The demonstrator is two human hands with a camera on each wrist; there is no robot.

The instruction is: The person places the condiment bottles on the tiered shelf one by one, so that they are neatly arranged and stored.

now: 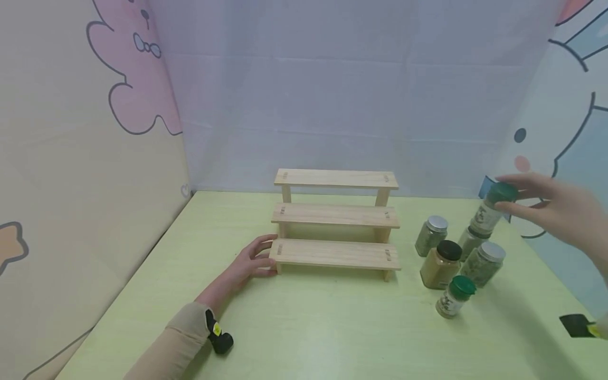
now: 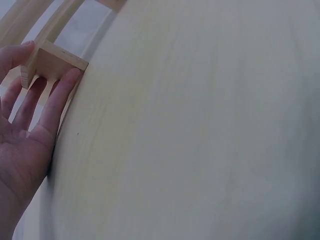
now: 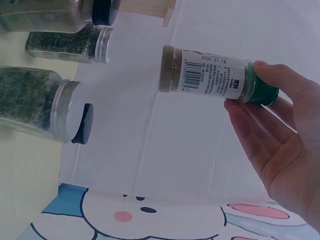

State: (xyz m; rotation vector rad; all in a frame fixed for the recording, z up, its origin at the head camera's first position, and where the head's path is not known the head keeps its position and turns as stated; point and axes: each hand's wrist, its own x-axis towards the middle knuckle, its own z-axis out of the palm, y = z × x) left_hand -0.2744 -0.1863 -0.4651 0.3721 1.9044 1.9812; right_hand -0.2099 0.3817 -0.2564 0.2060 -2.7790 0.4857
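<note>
My right hand (image 1: 553, 208) pinches the green cap of a spice jar (image 1: 486, 217) between thumb and fingers, holding it raised and tilted above the other jars. In the right wrist view, this spice jar (image 3: 210, 74) shows a white label with a barcode. My left hand (image 1: 249, 261) holds the left end of the lowest step of a three-step wooden shelf (image 1: 334, 253). Seen from the left wrist, the thumb lies on the board's upper side and the fingers (image 2: 60, 97) reach beneath, near the leg.
Right of the shelf stand a silver-lidded jar (image 1: 431, 237), a black-lidded jar (image 1: 440, 268), another silver-lidded jar (image 1: 483, 265) and a small green-capped jar (image 1: 455, 297). One more jar (image 1: 470, 243) is partly hidden behind them. Cloth walls border the pale table (image 1: 304, 338).
</note>
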